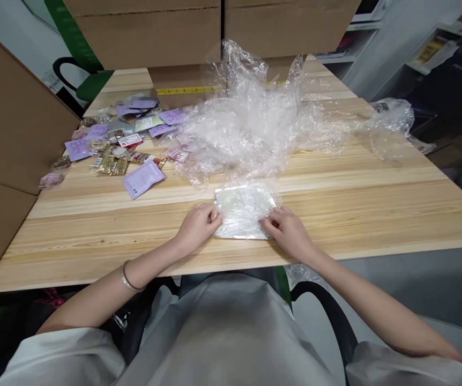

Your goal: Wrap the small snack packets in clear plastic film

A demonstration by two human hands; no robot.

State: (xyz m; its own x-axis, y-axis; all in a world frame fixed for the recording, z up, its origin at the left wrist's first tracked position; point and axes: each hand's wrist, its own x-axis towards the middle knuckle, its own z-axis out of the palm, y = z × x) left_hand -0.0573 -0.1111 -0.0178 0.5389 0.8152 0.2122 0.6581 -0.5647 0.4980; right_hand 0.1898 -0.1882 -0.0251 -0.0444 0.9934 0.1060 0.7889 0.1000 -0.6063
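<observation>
A flat clear plastic pouch [244, 210] with silvery edges lies on the wooden table [375, 214] close to its near edge. My left hand [197, 226] pinches the pouch's left edge, fingers curled. At the lower right corner of the pouch, my right hand [288, 231] grips it with bent fingers. Just behind the pouch rises a big heap of crumpled clear plastic film [255, 123].
Several small sachets, purple [143, 179], gold and red, lie scattered at the table's left back. Cardboard boxes stand at the left [9, 123] and along the back [146, 32]. More film [392, 118] trails off the right edge. A black chair is under me.
</observation>
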